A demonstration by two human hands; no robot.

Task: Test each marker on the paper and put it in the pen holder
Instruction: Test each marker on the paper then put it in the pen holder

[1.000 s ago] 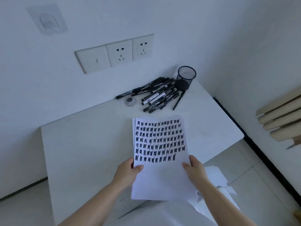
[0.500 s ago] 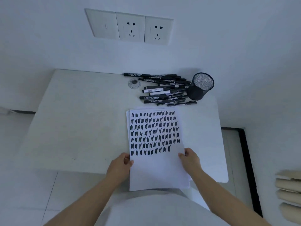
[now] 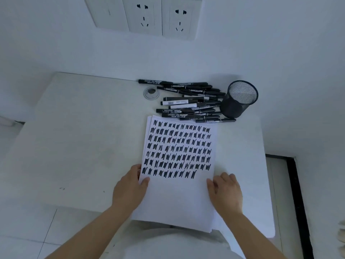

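Observation:
A stack of white paper [image 3: 179, 200] lies on the white desk [image 3: 78, 146], its upper half covered with rows of black test scribbles and its near end hanging over the desk's front edge. My left hand [image 3: 128, 189] pinches the stack's left edge, thumb on top. At the right edge my right hand [image 3: 225, 193] rests on the stack with relaxed fingers. Several black markers [image 3: 190, 101] lie capped in a pile just beyond the paper. To the right of the pile stands a black mesh pen holder [image 3: 238, 99], upright, with nothing visible inside.
A round cable grommet [image 3: 151, 92] sits in the desk left of the markers. Wall sockets [image 3: 158, 15] are on the wall behind. The desk's right edge borders a floor gap with a black strip [image 3: 298, 202].
The paper stack, held up above the desk a second ago, now lies flat below the markers. My view has swung square to the wall and moved closer.

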